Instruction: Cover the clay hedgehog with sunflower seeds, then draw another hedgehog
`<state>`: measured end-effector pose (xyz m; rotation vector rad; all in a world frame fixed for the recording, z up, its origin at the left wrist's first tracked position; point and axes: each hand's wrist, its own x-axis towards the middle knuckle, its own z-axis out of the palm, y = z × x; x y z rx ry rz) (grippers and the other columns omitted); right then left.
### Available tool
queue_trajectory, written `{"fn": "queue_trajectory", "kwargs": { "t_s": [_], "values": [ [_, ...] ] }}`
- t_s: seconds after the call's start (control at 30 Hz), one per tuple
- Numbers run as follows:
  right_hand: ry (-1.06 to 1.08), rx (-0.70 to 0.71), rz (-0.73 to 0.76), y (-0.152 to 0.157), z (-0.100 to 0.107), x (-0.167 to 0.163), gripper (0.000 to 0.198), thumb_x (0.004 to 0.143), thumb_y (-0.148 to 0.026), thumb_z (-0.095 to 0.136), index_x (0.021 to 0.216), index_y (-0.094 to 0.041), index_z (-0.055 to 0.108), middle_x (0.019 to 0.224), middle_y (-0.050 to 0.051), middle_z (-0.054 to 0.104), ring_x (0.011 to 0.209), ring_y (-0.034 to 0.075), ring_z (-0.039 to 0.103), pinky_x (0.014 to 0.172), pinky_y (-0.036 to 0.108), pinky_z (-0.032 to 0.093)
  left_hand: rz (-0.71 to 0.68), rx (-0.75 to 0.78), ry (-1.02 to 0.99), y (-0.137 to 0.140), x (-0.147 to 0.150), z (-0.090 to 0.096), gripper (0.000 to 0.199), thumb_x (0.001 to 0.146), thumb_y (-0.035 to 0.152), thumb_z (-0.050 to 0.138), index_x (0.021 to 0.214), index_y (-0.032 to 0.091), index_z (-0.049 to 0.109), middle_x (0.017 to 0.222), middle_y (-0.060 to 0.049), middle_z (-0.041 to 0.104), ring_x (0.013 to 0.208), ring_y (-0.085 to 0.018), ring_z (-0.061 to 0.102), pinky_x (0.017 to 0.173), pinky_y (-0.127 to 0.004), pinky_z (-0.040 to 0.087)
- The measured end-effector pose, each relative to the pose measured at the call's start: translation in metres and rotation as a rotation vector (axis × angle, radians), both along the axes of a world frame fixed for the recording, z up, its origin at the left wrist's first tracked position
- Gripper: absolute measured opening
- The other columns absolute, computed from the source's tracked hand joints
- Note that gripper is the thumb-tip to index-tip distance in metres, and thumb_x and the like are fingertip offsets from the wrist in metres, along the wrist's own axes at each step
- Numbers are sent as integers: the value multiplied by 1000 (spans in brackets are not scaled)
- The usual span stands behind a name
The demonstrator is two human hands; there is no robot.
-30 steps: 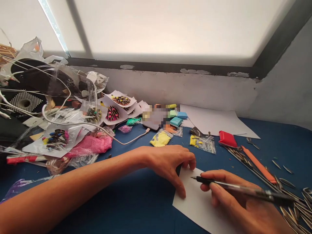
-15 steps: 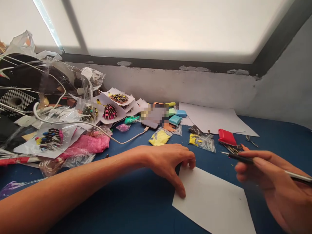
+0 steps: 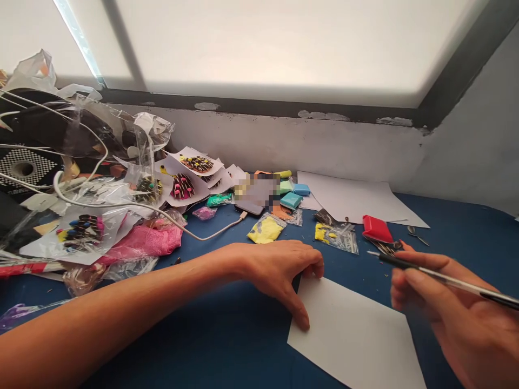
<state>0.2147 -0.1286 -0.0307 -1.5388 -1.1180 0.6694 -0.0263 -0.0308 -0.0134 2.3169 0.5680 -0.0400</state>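
A white sheet of paper point(image 3: 352, 335) lies on the blue tabletop in front of me. My left hand point(image 3: 284, 275) rests over its upper left corner, thumb and fingers spread apart, the thumb on the paper. Something dark shows between the thumb and fingers; I cannot tell what it is. Off the paper's right side, my right hand point(image 3: 450, 308) is closed around a ballpoint pen point(image 3: 438, 275) with a black grip and clear barrel. The pen's tip points left, in the air above the table, apart from the paper.
Beyond my hands lie a yellow clay packet point(image 3: 266, 228), an opened yellow packet point(image 3: 335, 237), a red packet point(image 3: 377, 228), a phone point(image 3: 251, 207) and white sheets point(image 3: 357, 197). Crafted hedgehog-like pictures point(image 3: 182, 186), a pink cloth point(image 3: 150, 239) and a white cable point(image 3: 194, 235) crowd the left.
My right hand has shifted slightly left and the pen has tilted in its fingers, showing more of its barrel. My left hand and the paper have stayed nearly still.
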Motion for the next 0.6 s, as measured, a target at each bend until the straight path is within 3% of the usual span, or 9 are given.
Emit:
{"fn": "queue_trajectory", "kwargs": {
  "t_s": [0.13, 0.2, 0.3, 0.43, 0.6],
  "values": [
    [-238, -131, 296, -11, 1, -20, 39, 80, -64, 65, 67, -27, 70, 57, 1, 61, 46, 14, 56, 43, 24, 50, -12, 10, -21, 1, -1, 0, 60, 65, 33, 90, 110, 20, 54, 110, -3, 58, 103, -21, 54, 87, -29, 45],
    [-257, -184, 390, -16, 1, -33, 39, 80, -63, 64, 66, -27, 71, 54, 0, 60, 43, 13, 54, 39, 23, 46, -22, 13, -26, 1, -1, 0, 59, 65, 31, 90, 110, 20, 53, 109, -3, 58, 102, -21, 54, 88, -30, 45],
    [-195, -190, 322, -18, -1, -49, 32, 77, -59, 67, 77, -28, 74, 57, -1, 62, 44, 12, 53, 39, 22, 43, -30, 11, -32, 2, -1, -1, 59, 64, 29, 90, 110, 20, 53, 107, -3, 58, 100, -20, 54, 88, -30, 45],
    [-90, -237, 234, -17, -8, -56, 35, 78, -60, 68, 74, -26, 72, 54, -3, 58, 44, 10, 46, 42, 21, 40, -43, 10, -41, 3, -1, -3, 60, 64, 29, 90, 110, 19, 53, 107, -3, 58, 100, -19, 54, 88, -30, 45],
    [-61, -211, 208, -18, -8, -54, 45, 80, -70, 61, 81, -26, 72, 65, 1, 68, 56, 14, 57, 48, 23, 44, -41, 19, -40, 4, -1, -3, 59, 64, 30, 90, 109, 20, 53, 107, -2, 59, 99, -19, 54, 88, -30, 45]
  ]
}}
